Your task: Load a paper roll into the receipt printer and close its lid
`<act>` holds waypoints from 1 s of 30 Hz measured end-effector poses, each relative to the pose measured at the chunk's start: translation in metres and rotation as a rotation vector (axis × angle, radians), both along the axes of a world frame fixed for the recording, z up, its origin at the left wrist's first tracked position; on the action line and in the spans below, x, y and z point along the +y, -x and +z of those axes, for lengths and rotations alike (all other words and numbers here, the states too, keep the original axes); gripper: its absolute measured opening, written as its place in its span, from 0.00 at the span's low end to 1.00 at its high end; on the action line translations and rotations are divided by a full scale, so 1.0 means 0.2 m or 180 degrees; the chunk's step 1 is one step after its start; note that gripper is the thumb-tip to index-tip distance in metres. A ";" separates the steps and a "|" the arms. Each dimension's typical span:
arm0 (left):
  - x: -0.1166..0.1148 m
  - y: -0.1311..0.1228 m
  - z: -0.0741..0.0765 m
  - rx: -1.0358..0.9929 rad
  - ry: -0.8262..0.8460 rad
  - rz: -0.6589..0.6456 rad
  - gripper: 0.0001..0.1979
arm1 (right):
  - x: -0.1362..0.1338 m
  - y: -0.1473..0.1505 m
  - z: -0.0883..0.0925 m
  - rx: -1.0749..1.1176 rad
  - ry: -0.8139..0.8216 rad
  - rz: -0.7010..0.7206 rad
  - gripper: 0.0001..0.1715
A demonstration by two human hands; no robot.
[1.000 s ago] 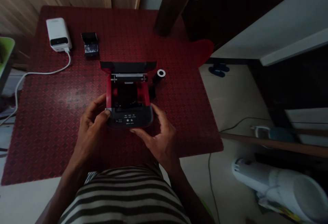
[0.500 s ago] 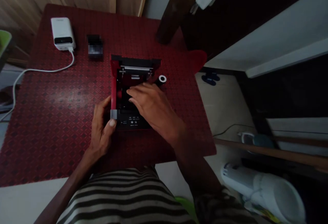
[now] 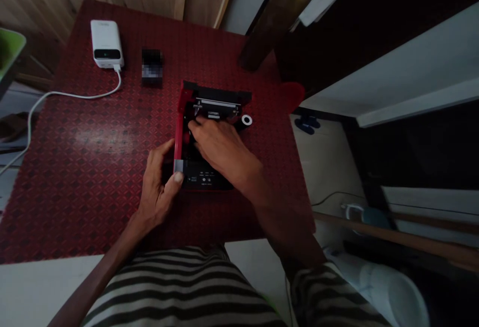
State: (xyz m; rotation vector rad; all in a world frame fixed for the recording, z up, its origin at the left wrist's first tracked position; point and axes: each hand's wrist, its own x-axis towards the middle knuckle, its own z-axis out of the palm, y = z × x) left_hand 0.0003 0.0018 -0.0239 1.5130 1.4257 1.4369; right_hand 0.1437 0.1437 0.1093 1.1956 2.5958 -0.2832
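A red and black printer [image 3: 204, 169] with its lid raised sits on the table in front of me. My left hand [image 3: 160, 182] holds its left front corner, thumb on the grey corner piece and fingers along the red side. Inside the open bay is my right hand [image 3: 220, 150], fingers bent downward at the left inner wall. Its fingertips are hidden, and whether they hold anything does not show. A small dark roll with a white ringed end [image 3: 246, 120] lies just right of the printer, close to my right hand.
On the red patterned table [image 3: 105, 177] are a white power bank [image 3: 107, 42] with a white cable and a blurred dark object [image 3: 151, 67]. A tall dark bottle with a green lid [image 3: 275, 22] stands at the back right. Slippers [image 3: 307, 124] lie on the floor.
My right hand has shifted toward the back of the printer bay, and its fingers now bend down out of sight. My left hand keeps its hold. The whole view has shifted slightly.
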 end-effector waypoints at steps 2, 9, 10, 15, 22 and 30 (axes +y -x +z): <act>0.00 0.00 0.00 0.0019 0.0000 0.0017 0.33 | -0.01 -0.01 0.01 0.0006 -0.0032 -0.0020 0.28; 0.00 0.00 0.00 0.0122 0.0044 0.0070 0.34 | -0.08 -0.07 0.03 0.0456 -0.0236 -0.0202 0.19; 0.00 0.00 0.00 0.0137 0.0043 0.0068 0.34 | -0.09 -0.10 0.02 0.0672 -0.0295 -0.0252 0.17; 0.00 0.01 0.01 0.0144 -0.0020 0.0093 0.31 | -0.16 -0.40 0.00 0.2501 -0.0534 -0.0463 0.10; 0.01 0.00 0.06 0.0324 0.0032 0.0191 0.33 | -0.30 -0.77 -0.29 0.3820 0.0156 -0.2244 0.15; 0.03 0.00 0.03 0.0421 -0.0143 0.0422 0.37 | -0.31 -0.71 -0.63 0.3540 0.0232 -0.2196 0.19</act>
